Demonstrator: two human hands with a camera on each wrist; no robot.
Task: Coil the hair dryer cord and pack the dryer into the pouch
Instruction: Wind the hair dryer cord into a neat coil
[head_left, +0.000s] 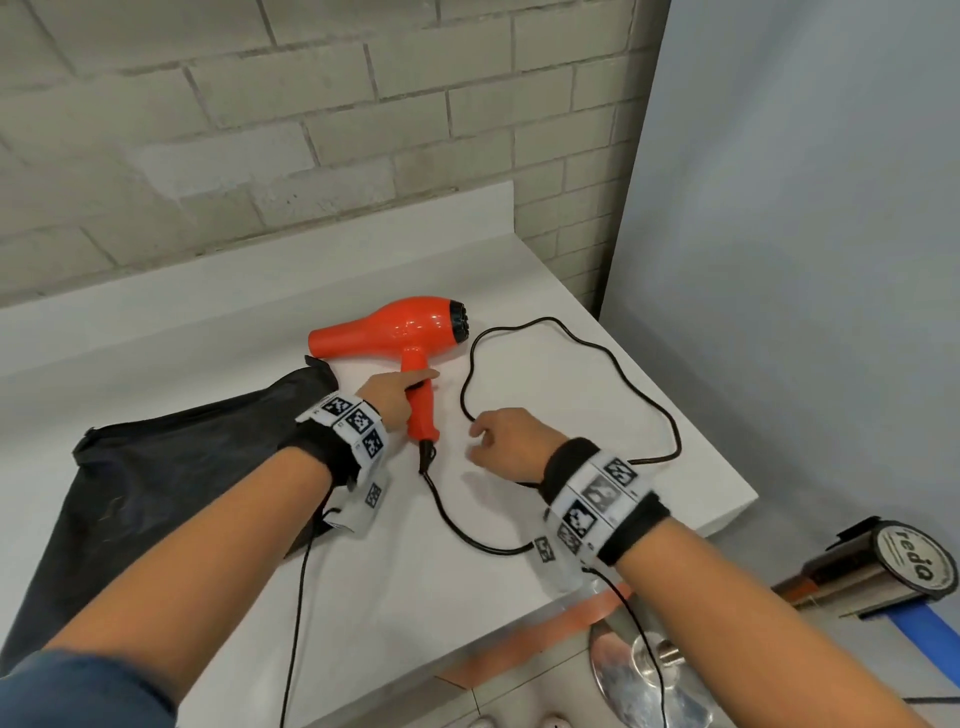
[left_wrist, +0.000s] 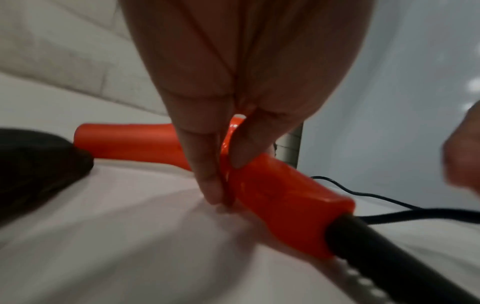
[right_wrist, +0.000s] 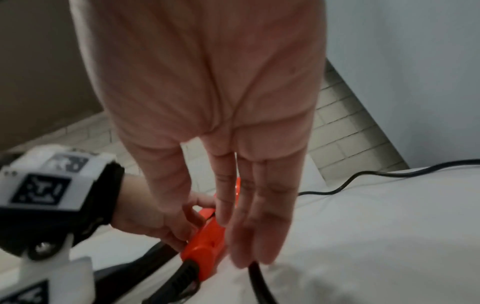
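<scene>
An orange hair dryer (head_left: 410, 327) lies on its side on the white counter (head_left: 363, 561), nozzle to the left. My left hand (head_left: 395, 395) grips its handle (left_wrist: 280, 205), thumb on top and fingers down beside it onto the counter. The black cord (head_left: 623, 374) leaves the handle's base and runs in a wide loose loop to the right. My right hand (head_left: 498, 441) hovers just right of the handle with relaxed fingers (right_wrist: 249, 236) over a stretch of cord (right_wrist: 255, 273), holding nothing. The black pouch (head_left: 156, 478) lies flat at the left, under my left forearm.
A grey brick wall (head_left: 260, 130) backs the counter and a pale panel (head_left: 805, 260) closes the right side. The counter ends close to my right wrist. Below that edge are a steel cylinder (head_left: 883, 566) and a round metal fitting (head_left: 639, 670).
</scene>
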